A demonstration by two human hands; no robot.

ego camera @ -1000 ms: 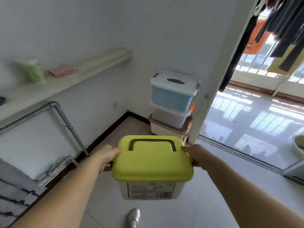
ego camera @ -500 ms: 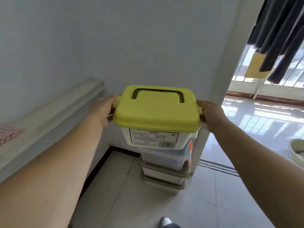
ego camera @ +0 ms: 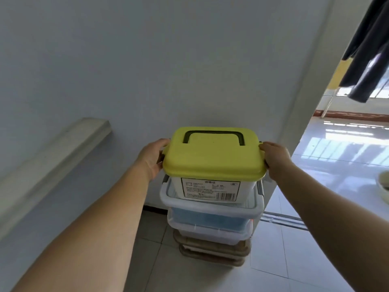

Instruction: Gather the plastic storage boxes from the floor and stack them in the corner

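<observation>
Yellow-lidded box (ego camera: 212, 165) held at both short ends, over the stack in the corner. Left hand (ego camera: 152, 158) grip clamped on left edge of the lid, fingers (ego camera: 162, 142) curled over the rim, thumb side under the lid lip. Right hand (ego camera: 273, 159) grip clamped on right edge the same way, fingers wrapped around the lid corner. Both forearms bare, reaching forward from bottom corners of view.

Box is level, lid closed, dark handle (ego camera: 213, 137) folded flat in the lid top. White body below lid with a printed label and barcode (ego camera: 210, 189) facing the camera. Bottom of the box sits within the outline of the lid of the blue box (ego camera: 207, 216); cannot tell whether touching or just above.

Stack under it, top to bottom: blue box with pale grey lid, clear box (ego camera: 210, 233), brownish-lidded box (ego camera: 212, 251) on the floor (ego camera: 189, 277). Stack stands against the white wall (ego camera: 168, 70), just beside a door frame (ego camera: 299, 102) on its right.

Left of the stack: a pale ledge (ego camera: 63, 148) running along the side wall. Right, past the frame: bright glossy tiled room, dark clothes (ego camera: 366, 55) hanging at the top, a pale basin (ego camera: 384, 186) cut off at the right edge.
</observation>
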